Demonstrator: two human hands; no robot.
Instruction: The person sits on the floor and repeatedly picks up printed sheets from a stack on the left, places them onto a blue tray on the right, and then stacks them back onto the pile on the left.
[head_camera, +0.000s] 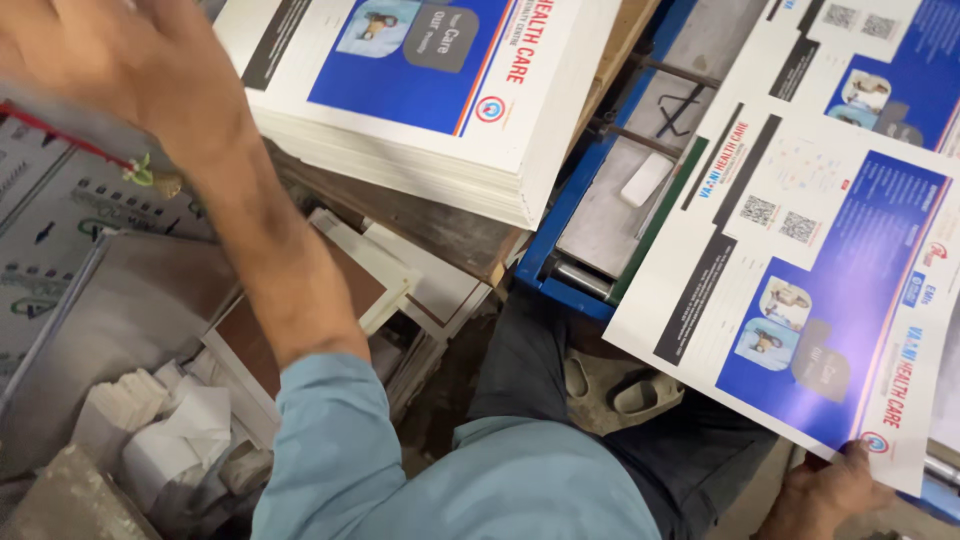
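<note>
Clearly my right hand (835, 490) pinches the thin, floppy printed sheet (820, 290) by its corner; left hand (110, 60) lifted, spread, empty.

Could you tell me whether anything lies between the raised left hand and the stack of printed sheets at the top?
Nothing visible does: the left hand is raised just left of the stack of printed sheets, with open space between. The right hand grips a separate printed sheet.
</note>
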